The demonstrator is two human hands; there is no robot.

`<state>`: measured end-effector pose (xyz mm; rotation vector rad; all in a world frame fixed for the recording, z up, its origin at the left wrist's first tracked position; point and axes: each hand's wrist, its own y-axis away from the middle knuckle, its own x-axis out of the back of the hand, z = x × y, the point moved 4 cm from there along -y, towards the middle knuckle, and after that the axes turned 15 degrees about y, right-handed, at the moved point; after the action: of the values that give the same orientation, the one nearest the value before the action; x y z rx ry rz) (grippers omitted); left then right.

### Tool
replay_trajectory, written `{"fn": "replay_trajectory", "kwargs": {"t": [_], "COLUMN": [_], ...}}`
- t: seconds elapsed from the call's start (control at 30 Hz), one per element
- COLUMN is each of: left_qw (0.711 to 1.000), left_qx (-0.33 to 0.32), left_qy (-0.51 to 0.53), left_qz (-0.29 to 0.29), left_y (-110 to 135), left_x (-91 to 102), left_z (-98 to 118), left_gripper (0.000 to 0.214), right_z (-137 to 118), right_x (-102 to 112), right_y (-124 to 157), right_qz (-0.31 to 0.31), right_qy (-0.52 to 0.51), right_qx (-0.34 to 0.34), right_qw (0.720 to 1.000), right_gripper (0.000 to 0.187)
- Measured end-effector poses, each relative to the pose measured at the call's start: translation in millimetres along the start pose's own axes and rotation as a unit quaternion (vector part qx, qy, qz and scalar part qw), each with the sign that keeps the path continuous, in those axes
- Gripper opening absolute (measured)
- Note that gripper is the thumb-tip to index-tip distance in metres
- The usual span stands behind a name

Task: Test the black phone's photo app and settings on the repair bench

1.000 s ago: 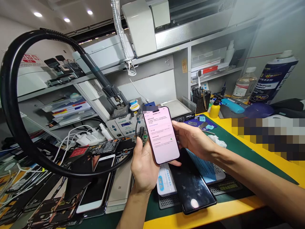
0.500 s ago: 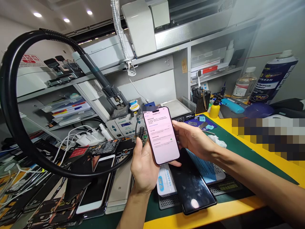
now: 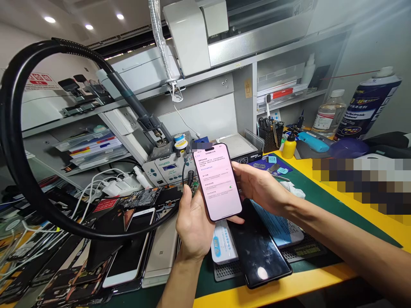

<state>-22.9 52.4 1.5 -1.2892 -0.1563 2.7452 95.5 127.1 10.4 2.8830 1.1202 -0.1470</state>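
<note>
Left hand (image 3: 195,229) cradling lit iPhone (image 3: 221,184) from left, right hand (image 3: 265,184) grasping its right edge; iPhone held above table (image 3: 231,298). Black-screened smartphone (image 3: 260,252) below, lower end near table's yellow front edge.

Both hands are bare, with the skin uncovered from the fingertips back. The left hand (image 3: 195,226) has a rounded, blunt-tipped thumb (image 3: 185,202), and I see its base swell into a full pad that narrows toward a plain, bare wrist (image 3: 193,255). The right hand (image 3: 263,186) has long, slim fingers (image 3: 245,172). The left forearm (image 3: 180,284) and the right forearm (image 3: 340,239) are bare and smooth, slender near the hand and broader farther back; what clothes the upper arms lies beyond my sight.
</note>
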Motion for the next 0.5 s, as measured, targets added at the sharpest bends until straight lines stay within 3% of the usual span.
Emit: {"fn": "replay_trajectory", "kwargs": {"t": [0.5], "left_qw": [1.0], "left_qx": [-0.011], "left_qy": [-0.01], "left_qz": [0.007], "left_y": [0.4], "left_x": [5.2], "left_z": [-0.4], "left_gripper": [0.078], "right_z": [1.9], "right_x": [-0.2], "right_y": [1.0], "right_qz": [-0.009], "right_qy": [-0.003], "right_qx": [0.012], "right_qw": [1.0], "right_gripper": [0.042]}}
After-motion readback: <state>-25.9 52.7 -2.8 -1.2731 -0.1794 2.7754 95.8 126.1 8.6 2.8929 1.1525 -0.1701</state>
